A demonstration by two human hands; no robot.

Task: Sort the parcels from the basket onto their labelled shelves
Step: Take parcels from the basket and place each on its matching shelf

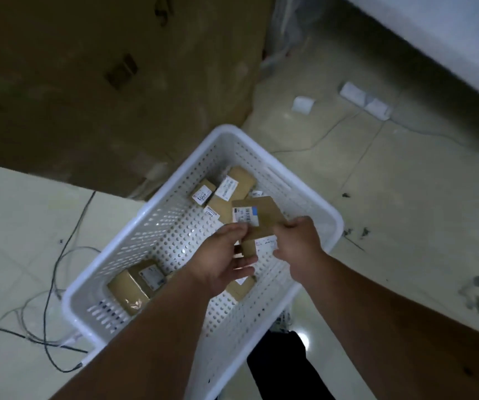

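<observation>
A white perforated basket [157, 226] stands on the tiled floor below me. Over its middle, both hands hold one small brown cardboard parcel [264, 219] with a white barcode label. My left hand [221, 261] pinches the parcel's near left edge. My right hand [297, 243] grips its right side. Several other brown labelled parcels lie in the basket: a cluster at the far end [228, 192], one taped box at the near left [137, 284], and one partly hidden under my left hand [241, 288].
A big brown cardboard sheet [111, 82] leans behind the basket. Cables [59, 264] trail over the floor on the left. A white power strip [366, 101] and its cord lie at the back right, below a white ledge [434, 39]. My dark trouser leg [284, 368] is beside the basket.
</observation>
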